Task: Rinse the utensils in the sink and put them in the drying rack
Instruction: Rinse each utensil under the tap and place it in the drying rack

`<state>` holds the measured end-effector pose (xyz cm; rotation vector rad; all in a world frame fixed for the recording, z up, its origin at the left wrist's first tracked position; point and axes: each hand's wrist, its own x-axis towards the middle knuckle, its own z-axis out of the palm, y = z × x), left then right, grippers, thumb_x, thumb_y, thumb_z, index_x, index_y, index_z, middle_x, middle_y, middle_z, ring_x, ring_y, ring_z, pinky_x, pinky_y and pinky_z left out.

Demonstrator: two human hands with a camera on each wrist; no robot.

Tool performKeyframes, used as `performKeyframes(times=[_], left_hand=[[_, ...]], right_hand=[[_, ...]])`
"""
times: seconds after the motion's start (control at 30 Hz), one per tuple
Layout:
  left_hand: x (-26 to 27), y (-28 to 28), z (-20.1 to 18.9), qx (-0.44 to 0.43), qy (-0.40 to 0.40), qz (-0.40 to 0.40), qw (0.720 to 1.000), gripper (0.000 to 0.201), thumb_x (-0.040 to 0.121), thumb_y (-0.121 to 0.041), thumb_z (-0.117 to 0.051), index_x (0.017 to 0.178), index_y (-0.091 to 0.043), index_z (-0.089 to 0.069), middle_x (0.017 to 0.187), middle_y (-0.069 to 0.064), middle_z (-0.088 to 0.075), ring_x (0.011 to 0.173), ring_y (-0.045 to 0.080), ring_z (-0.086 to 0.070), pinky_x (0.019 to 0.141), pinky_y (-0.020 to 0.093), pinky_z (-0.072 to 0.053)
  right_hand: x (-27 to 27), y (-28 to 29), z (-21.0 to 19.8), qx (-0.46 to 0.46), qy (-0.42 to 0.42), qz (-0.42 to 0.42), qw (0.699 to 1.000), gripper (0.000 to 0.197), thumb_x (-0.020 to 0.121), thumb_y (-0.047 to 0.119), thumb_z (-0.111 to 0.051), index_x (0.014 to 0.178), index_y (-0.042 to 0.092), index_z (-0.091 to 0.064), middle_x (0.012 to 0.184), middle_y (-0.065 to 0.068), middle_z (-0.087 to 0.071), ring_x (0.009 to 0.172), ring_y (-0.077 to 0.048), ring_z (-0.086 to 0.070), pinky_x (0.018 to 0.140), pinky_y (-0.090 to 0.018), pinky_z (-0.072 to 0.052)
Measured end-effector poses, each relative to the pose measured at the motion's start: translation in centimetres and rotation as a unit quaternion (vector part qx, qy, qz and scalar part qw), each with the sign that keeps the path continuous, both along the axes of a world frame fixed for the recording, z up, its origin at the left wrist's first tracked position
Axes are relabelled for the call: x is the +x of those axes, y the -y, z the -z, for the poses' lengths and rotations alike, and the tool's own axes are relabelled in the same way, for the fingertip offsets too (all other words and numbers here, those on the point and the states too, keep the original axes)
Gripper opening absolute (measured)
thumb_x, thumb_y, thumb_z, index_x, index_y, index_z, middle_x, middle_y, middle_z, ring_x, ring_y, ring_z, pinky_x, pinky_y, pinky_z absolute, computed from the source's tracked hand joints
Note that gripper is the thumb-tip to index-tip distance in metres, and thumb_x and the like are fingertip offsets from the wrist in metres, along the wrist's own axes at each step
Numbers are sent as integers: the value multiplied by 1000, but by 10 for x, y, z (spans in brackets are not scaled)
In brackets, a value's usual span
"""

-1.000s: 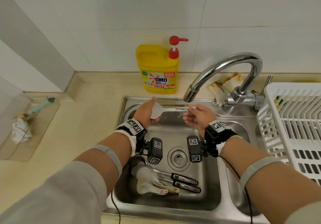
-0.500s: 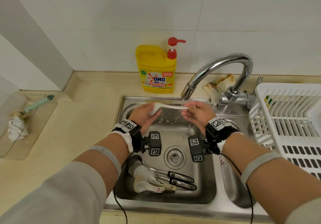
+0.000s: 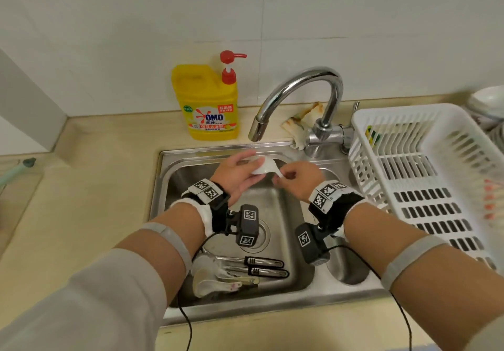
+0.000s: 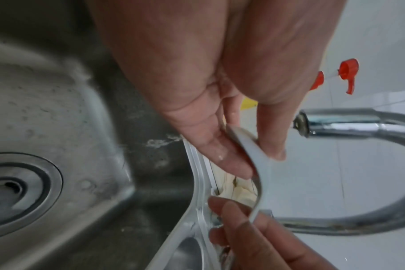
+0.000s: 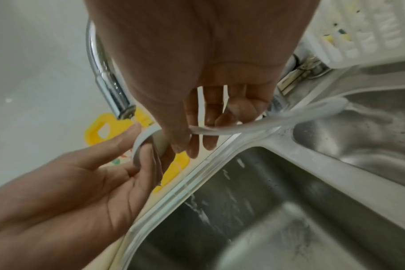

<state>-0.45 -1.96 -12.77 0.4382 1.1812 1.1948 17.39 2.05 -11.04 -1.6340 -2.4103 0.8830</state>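
Note:
A white spoon (image 3: 264,167) is held over the sink (image 3: 275,209), below the faucet spout (image 3: 257,130), where a thin stream of water falls on its bowl. My left hand (image 3: 244,172) pinches the spoon's bowl (image 4: 254,155) between thumb and fingers. My right hand (image 3: 285,173) pinches the handle (image 5: 266,126), which sticks out past the fingers. Several more utensils (image 3: 240,271), white spoons and black-handled metal pieces, lie at the sink's near edge. The white drying rack (image 3: 425,179) stands to the right.
A yellow detergent bottle (image 3: 208,102) with a red pump stands behind the sink. A crumpled cloth (image 3: 304,121) lies by the faucet base. A small second basin (image 3: 347,269) sits to the right of the main one. Stacked dishes (image 3: 488,102) are at the far right.
The spoon has shifted so that its bowl, not its handle, is under the stream. Both hands keep hold of it and have moved closer together.

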Motion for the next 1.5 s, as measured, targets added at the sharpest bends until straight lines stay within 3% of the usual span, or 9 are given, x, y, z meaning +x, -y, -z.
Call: performKeyframes(times=[0.17, 0.27, 0.4, 0.6, 0.67, 0.83, 0.97, 1.33, 1.5], left_hand=[[36, -3, -20, -21, -61, 70, 995, 39, 102, -44, -49, 129, -16, -57, 118, 9, -68, 105, 27, -69, 96, 42, -54], [63, -12, -21, -24, -185, 124, 975, 30, 103, -32, -50, 122, -13, -63, 103, 7, -68, 87, 20, -68, 78, 30, -52], [97, -28, -17, 50, -389, 201, 898, 18, 99, -23, -57, 104, -10, -69, 96, 10, -71, 77, 16, -70, 72, 31, -53], [141, -40, -13, 74, -565, 235, 787, 16, 98, -26, -54, 100, -19, -69, 101, -5, -68, 99, 16, -64, 86, 26, -44], [155, -43, -9, 60, -579, 234, 779, 16, 97, -27, -54, 103, -20, -68, 106, -4, -68, 101, 16, -62, 89, 28, -46], [176, -44, -5, 26, -606, 233, 760, 15, 97, -28, -55, 103, -20, -67, 107, -2, -69, 102, 18, -62, 95, 33, -49], [184, -43, -8, 11, -606, 225, 763, 17, 96, -25, -57, 104, -15, -69, 106, 2, -70, 102, 21, -63, 94, 34, -49], [181, -38, -8, -22, -613, 221, 758, 15, 97, -27, -58, 102, -17, -67, 91, -4, -67, 90, 16, -64, 88, 32, -51], [164, -24, -12, -24, -611, 211, 763, 13, 96, -24, -57, 100, -16, -67, 100, 2, -71, 93, 22, -67, 92, 39, -53]], right_hand=[[47, 0, -26, 36, -33, 64, 997, 40, 90, 42, -66, 61, 17, -54, 58, 2, -55, 59, -16, -53, 56, -28, -41], [83, -10, -56, 40, -79, 90, 992, 42, 92, 46, -62, 79, 6, -65, 67, -9, -70, 67, -25, -69, 73, -40, -57], [145, -45, -85, 60, -134, 154, 977, 43, 92, 43, -62, 83, 2, -65, 64, -9, -72, 61, -23, -72, 73, -44, -61], [229, -93, -45, -60, 46, 201, 977, 22, 95, 26, -60, 81, 8, -62, 64, -4, -69, 50, -13, -66, 49, -21, -51], [239, -95, -15, -81, 68, 186, 977, 21, 96, 19, -58, 76, 12, -56, 65, -3, -67, 50, -10, -64, 40, -16, -45], [238, -97, 50, -94, 28, 152, 984, 12, 89, 19, -66, 90, 13, -55, 81, -11, -71, 74, -29, -73, 70, -39, -62], [231, -101, 72, -83, -10, 139, 987, 18, 87, 25, -69, 85, 18, -52, 83, -9, -71, 73, -28, -71, 70, -40, -61], [239, -106, 61, -118, -70, 169, 976, 13, 93, 27, -65, 88, 17, -59, 79, -6, -71, 69, -23, -73, 72, -40, -62], [225, -112, -1, 12, -90, 82, 993, 15, 95, 28, -58, 86, 16, -57, 76, 6, -55, 70, -12, -51, 57, -21, -34]])
